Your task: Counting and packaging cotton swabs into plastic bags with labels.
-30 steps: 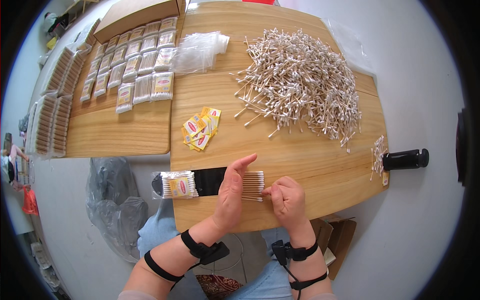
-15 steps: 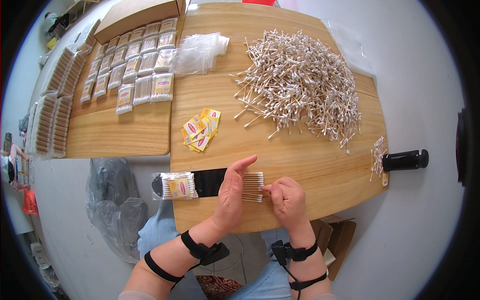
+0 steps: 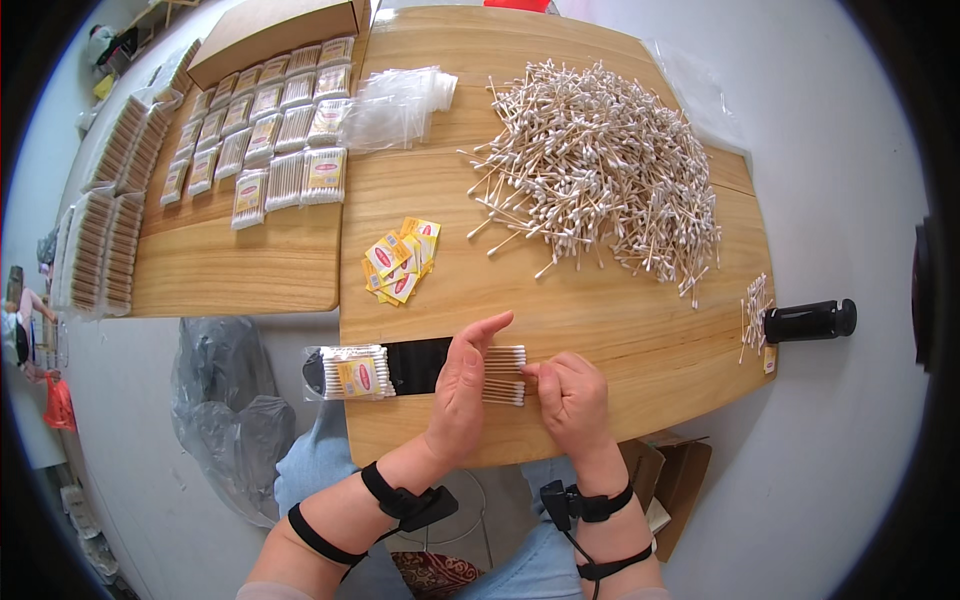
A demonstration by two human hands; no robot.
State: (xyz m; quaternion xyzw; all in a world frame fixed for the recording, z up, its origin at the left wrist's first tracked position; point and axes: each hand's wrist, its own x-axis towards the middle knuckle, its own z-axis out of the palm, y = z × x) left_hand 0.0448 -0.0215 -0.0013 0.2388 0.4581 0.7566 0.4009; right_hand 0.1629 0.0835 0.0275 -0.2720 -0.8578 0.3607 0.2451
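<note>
A row of cotton swabs (image 3: 505, 360) lies side by side at the table's near edge, on the right part of a flat black strip (image 3: 420, 365). My left hand (image 3: 462, 390) stands on edge across the strip, fingers straight, covering the swabs' left ends. At the row's right ends, my right hand (image 3: 573, 400) is closed, with a fingertip touching the white tips; anything held inside is hidden. On the strip's left end sits a clear packet of swabs (image 3: 357, 373) with a yellow label.
A large heap of loose swabs (image 3: 610, 170) covers the far right. Yellow cards (image 3: 403, 262) and clear bags (image 3: 400, 105) lie left of it. Filled packets (image 3: 265, 130) stand in rows on the left table. A black cylinder (image 3: 810, 320) juts past the right edge.
My right hand has shifted slightly left, its fingertip now against the swab tips. My left hand stays where it was.
</note>
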